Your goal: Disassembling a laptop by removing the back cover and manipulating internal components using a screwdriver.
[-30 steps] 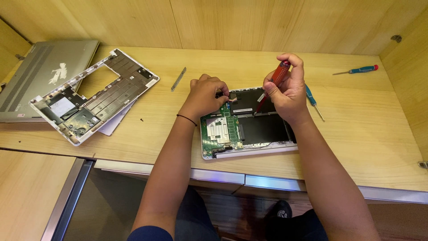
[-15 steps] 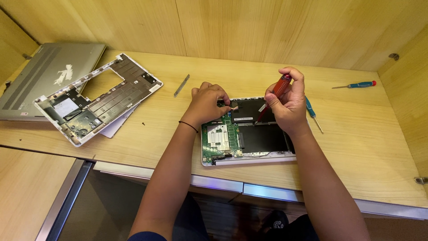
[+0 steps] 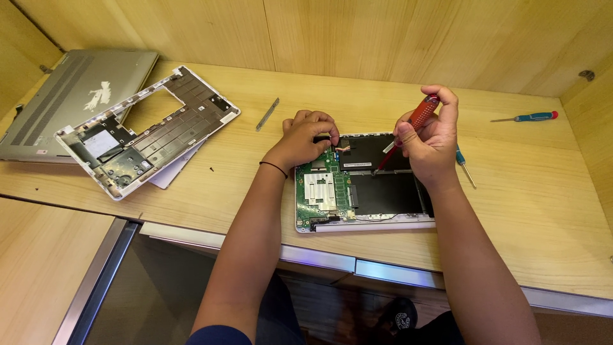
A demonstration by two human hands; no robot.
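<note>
An opened laptop base (image 3: 364, 220) lies on the wooden desk, with a green circuit board (image 3: 322, 191) on its left and a black battery (image 3: 386, 191) on its right. My left hand (image 3: 306, 137) rests on the board's far edge, fingertips pinching a small part with thin wires. My right hand (image 3: 429, 137) grips a red-handled screwdriver (image 3: 418, 118), its tip pointing down onto the far side of the battery area.
A stripped white laptop frame (image 3: 147, 131) lies at the left, partly over a closed grey laptop (image 3: 70, 96). A thin metal strip (image 3: 267, 114) lies behind my left hand. A blue-handled screwdriver (image 3: 463, 165) and a blue-and-red one (image 3: 527, 117) lie at the right.
Both hands stay on the laptop base. My right hand has tilted the red screwdriver slightly and my left fingertips have shifted a little along the board's far edge.
</note>
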